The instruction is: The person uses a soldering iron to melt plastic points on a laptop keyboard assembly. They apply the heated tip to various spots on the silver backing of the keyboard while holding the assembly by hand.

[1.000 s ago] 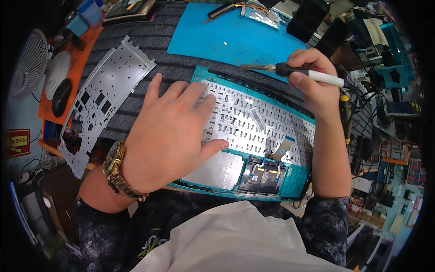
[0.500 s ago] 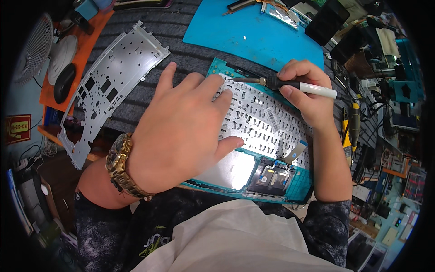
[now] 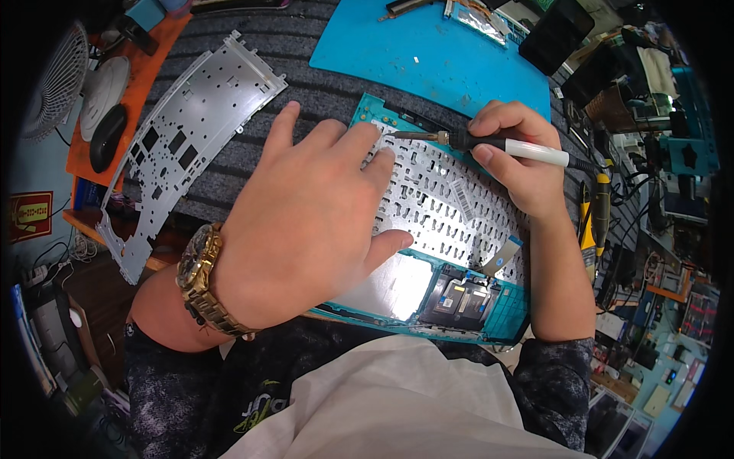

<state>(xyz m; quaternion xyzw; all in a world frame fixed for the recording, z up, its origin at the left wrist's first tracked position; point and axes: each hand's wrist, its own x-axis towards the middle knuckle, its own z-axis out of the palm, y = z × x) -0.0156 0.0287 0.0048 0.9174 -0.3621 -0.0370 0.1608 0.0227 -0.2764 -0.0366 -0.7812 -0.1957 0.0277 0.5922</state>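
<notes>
A teal laptop palmrest case (image 3: 514,310) lies in front of me with its inner side up. Set in it is a silver keyboard back plate (image 3: 428,203) full of small slots, with a ribbon cable (image 3: 501,256) near its lower right. My left hand (image 3: 317,206) rests spread over the left part of the case, its index and middle fingertips at the plate's upper left. Between thumb and fingers, my right hand (image 3: 524,157) grips a soldering iron (image 3: 535,153) with a white and black handle. The iron's tip points left and lies close to my left fingertips; contact there is unclear.
On the ribbed grey mat (image 3: 229,172) a perforated metal sheet (image 3: 195,115) lies to the left. A blue work mat (image 3: 428,57) spreads at the far side. Yellow-handled tools (image 3: 594,218) lie right of my right forearm. A computer mouse (image 3: 108,139) and a fan (image 3: 60,80) stand far left.
Both hands and the soldering iron hold nearly the same place. The view has shifted very slightly.
</notes>
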